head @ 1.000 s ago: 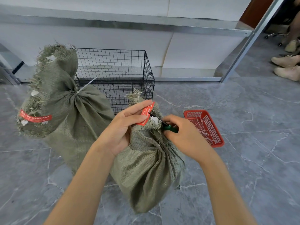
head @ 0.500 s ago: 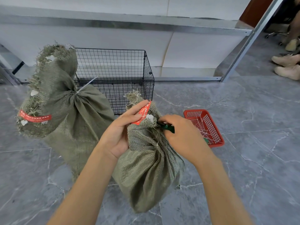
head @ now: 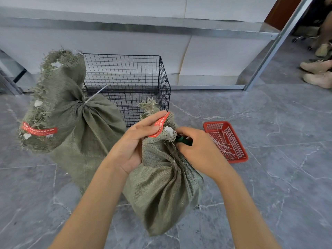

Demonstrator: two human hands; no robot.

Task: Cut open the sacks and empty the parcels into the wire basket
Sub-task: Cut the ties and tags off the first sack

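Head: left hand (head: pixel 133 150) grips sack (head: pixel 165 186) neck; right hand (head: pixel 200 151) grips green-handled tool (head: pixel 183 140).

All on the floor (head: pixel 269 177). Near sack (head: pixel 161 186) at centre, before the wire basket (head: pixel 125 83). Second sack (head: pixel 80 132) just left of it, before the basket's left part. Small tray (head: pixel 233 155) right of the near sack, cut ties (head: pixel 222 146) in it. Left hand (head: pixel 133 146) on the near sack's neck from the left. Right hand (head: pixel 199 150), with a tool (head: pixel 183 140), at its right. Shelf frame (head: pixel 161 31) behind the basket.
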